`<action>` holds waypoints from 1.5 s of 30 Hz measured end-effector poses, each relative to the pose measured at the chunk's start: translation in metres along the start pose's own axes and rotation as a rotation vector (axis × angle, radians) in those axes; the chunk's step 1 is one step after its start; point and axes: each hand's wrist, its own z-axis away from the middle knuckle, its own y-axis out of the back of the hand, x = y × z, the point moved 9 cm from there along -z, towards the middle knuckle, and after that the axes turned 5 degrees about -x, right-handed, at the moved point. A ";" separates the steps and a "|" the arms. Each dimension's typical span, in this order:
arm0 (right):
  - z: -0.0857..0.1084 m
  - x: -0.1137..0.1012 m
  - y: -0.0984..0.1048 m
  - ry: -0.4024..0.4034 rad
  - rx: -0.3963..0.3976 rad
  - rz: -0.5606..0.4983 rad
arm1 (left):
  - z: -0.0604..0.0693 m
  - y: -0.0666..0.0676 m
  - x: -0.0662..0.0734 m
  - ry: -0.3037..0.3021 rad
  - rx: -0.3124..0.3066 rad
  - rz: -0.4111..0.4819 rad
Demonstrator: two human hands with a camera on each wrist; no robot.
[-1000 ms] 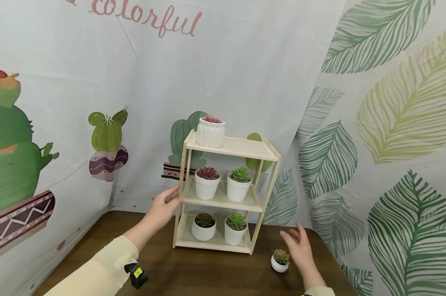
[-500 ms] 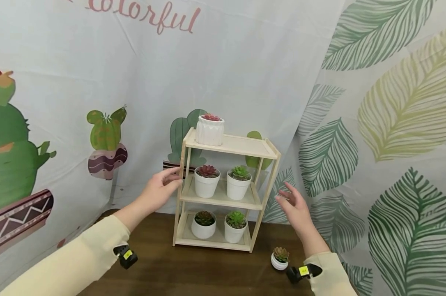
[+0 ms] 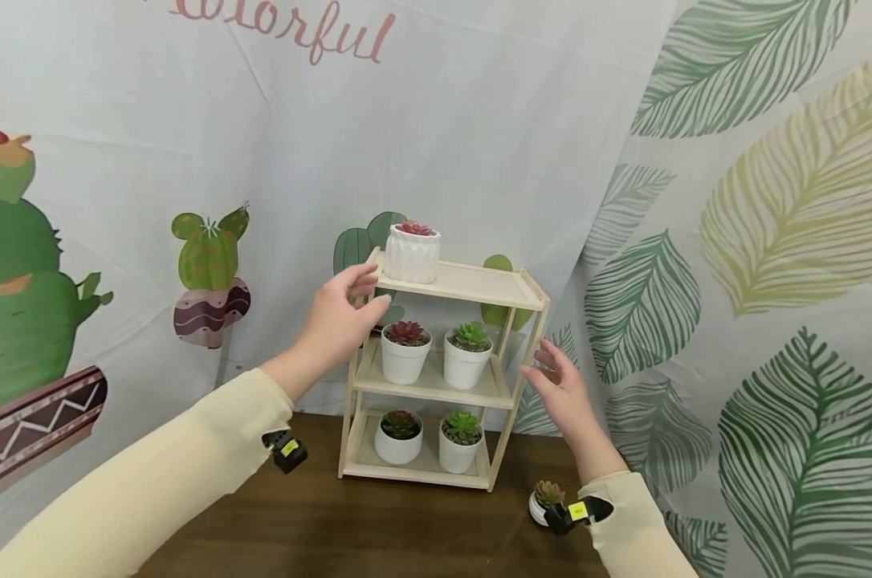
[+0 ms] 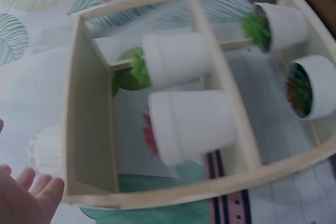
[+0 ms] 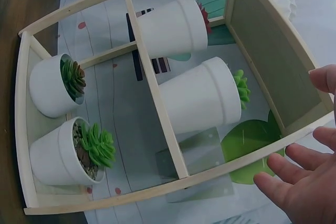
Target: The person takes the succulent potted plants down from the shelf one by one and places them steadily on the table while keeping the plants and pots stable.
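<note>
A three-tier wooden shelf (image 3: 443, 395) stands on the table. On its top board, at the left, is a ribbed white pot (image 3: 411, 255) with a red succulent. The middle board carries a red-plant pot (image 3: 405, 361) and a green-plant pot (image 3: 467, 365); two more potted succulents stand on the bottom board. My left hand (image 3: 335, 321), fingers apart and empty, is at the shelf's upper left, just below the ribbed pot. My right hand (image 3: 562, 393) is beside the right upright, fingers spread; in the right wrist view the right hand (image 5: 310, 177) is close to the frame's edge. Contact cannot be told.
A small white pot (image 3: 539, 509) with a brownish succulent stands on the brown table (image 3: 407, 530) at the right, partly behind the right wrist's camera. Behind the shelf hangs a white cloth (image 3: 479, 144) with cactus prints, and a leaf-print cloth (image 3: 790, 241) is at the right.
My left hand has risen along the shelf's left side and moved right, toward the top board. The right hand rose from near the small pot, then moved left to the right upright.
</note>
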 end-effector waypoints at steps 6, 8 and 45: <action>-0.002 0.000 -0.002 -0.010 0.020 -0.010 | -0.023 -0.006 0.020 0.012 0.019 -0.012; -0.003 0.001 -0.003 -0.017 0.022 -0.013 | -0.031 -0.008 0.019 0.038 0.017 -0.022; 0.001 0.004 -0.009 -0.039 0.129 -0.032 | -0.104 -0.024 0.004 0.371 0.000 -0.037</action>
